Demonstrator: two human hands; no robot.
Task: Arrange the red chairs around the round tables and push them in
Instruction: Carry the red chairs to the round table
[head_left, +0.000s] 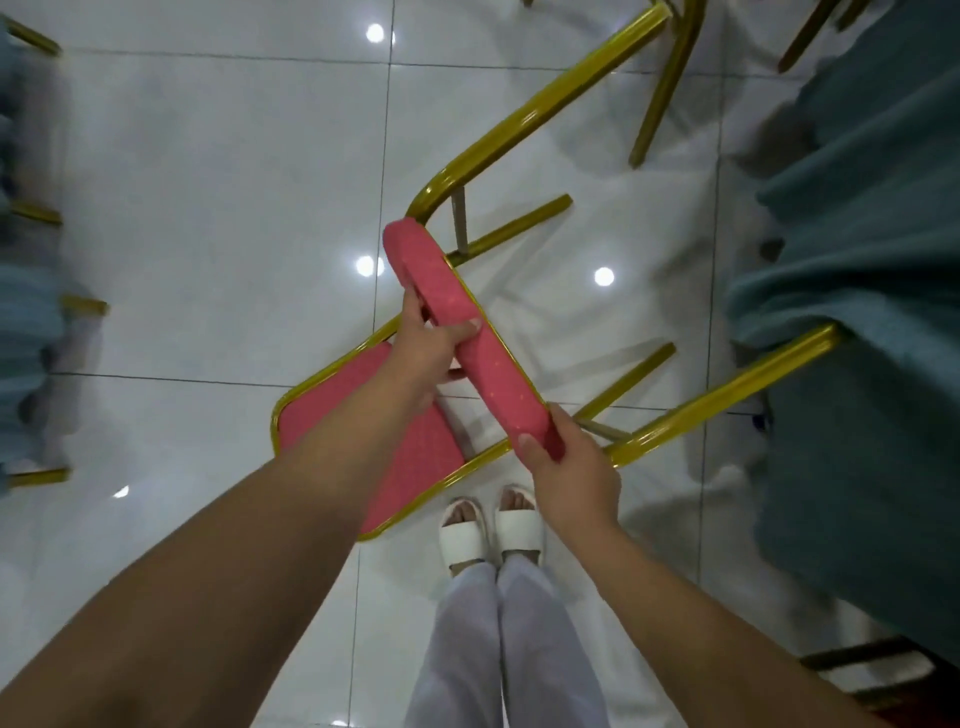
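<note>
A red chair (488, 358) with a gold metal frame is tipped at an angle over the white tiled floor. Its padded edge runs diagonally through the middle of the view, with another red cushion (332, 415) showing below my left arm. My left hand (434, 338) grips the padded edge near its upper end, thumb over the top. My right hand (571, 478) grips its lower end. Two gold legs (540, 109) point up and to the right, toward a table draped in teal cloth (857, 312).
Another teal-draped table (26, 312) with gold chair legs (83, 305) beside it lines the left edge. More gold legs (670, 78) stand at the top right. My feet in white sandals (491, 525) stand just below the chair. Glossy white tiles lie between the tables.
</note>
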